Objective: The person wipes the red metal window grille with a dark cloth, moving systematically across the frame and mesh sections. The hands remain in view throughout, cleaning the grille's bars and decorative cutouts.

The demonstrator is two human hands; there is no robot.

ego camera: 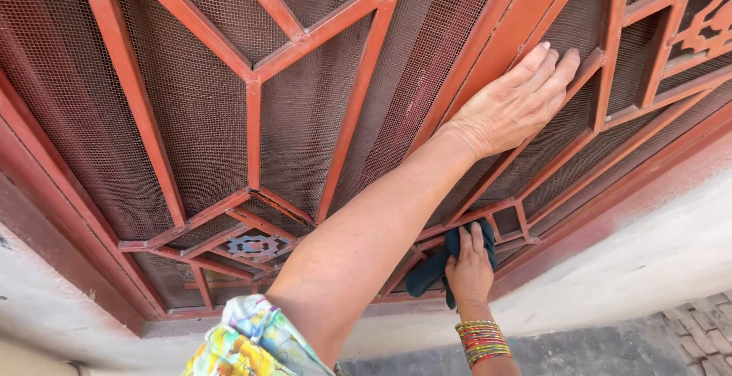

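Two hands are at work in the head view, both on a red-painted metal grille door (252, 117) backed with fine wire mesh (191, 101). Your left hand (522, 101) lies flat and spread open against the grille near its upper right part, fingers (550, 67) together and stretched along a slanted bar, palm pressed on the mesh and frame; it grips nothing. The left forearm runs down from it toward the bottom edge of the view, ending in a bright flowered sleeve (252, 342).

Your right hand (470, 269) is lower down, near the bottom rail of the grille, with striped bangles (482, 342) around the wrist. It presses a dark blue-green cloth (431, 269) against the bars there, fingers laid over the cloth rather than curled tight around it. The cloth bunches out to the left of the hand and touches the red bars.

Just left of the cloth, low in the grille, sits a small ornamental cut-out panel (253, 246). Below the door runs a pale plastered ledge (648, 261), and a patch of brick paving (705, 326) shows at the bottom right corner.
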